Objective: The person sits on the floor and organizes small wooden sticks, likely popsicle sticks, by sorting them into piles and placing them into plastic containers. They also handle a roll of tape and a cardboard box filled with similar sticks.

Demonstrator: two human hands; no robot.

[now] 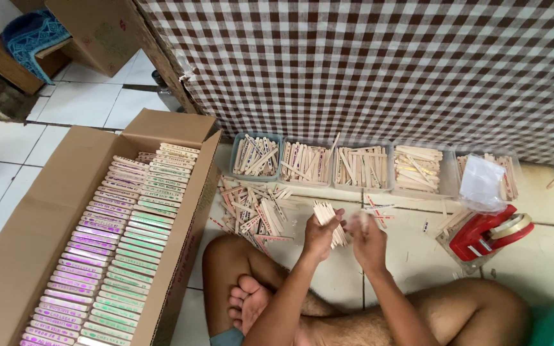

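Head view: we are gathering a bundle of flat wooden sticks between both hands

Our left hand (pixel 320 234) has its fingers curled round a bundle of sticks (pixel 329 221), held just above the tiled floor (pixel 411 253) in front of our crossed legs; our right hand (pixel 368 240) is blurred, so we cannot tell how far its fingers are closed, though it seems to be touching the bundle's end. We judge this the squaring-up step, and the next move calls for a firm, even grip so no stick slips out. A loose heap of sticks (pixel 251 211) lies just beyond the left hand, five small trays of sticks (pixel 256 156) line the checked cloth (pixel 386 64), a red tape dispenser (pixel 485 232) sits to the right, and a cardboard box (pixel 46 218) of wrapped bundles stands on the left, well apart from the hands
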